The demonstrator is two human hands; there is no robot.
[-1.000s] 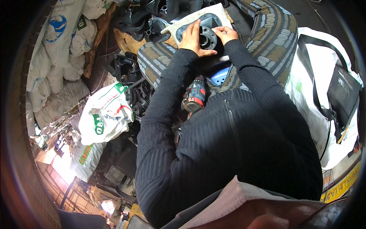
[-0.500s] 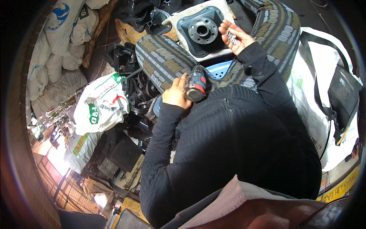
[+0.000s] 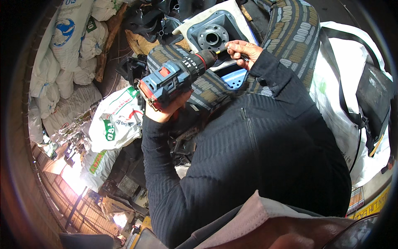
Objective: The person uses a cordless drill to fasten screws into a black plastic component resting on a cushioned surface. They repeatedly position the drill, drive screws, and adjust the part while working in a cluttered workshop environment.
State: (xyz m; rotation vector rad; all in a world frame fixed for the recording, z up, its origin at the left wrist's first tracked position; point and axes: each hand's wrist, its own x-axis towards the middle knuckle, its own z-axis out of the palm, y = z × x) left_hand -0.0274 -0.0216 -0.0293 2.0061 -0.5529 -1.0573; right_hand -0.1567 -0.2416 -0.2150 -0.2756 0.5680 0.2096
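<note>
My left hand (image 3: 171, 108) is wrapped around the grip of a blue, black and red cordless drill (image 3: 176, 75), partly hidden beneath its body. The drill is raised over my lap, its chuck toward the right. My right hand (image 3: 246, 52) has its fingers pinched at the tip of the bit (image 3: 220, 51), apparently around a small screw. More shiny screws seem tucked in its curled fingers. Just beyond both hands, a dark square plastic base (image 3: 226, 21) with a round drilled flange rests on a pale pad (image 3: 187, 30) between my legs.
A blue perforated part (image 3: 235, 79) lies between my thighs. Black plastic parts (image 3: 166, 25) are heaped beyond my left knee. White printed sacks (image 3: 118, 120) stand at the left. At my right is a large white bag (image 3: 331, 91) with a dark strap.
My left hand has raised the drill from my lap and turned it to point right. My right hand, earlier cupped open with screws, has come closer and closed at the bit's tip.
</note>
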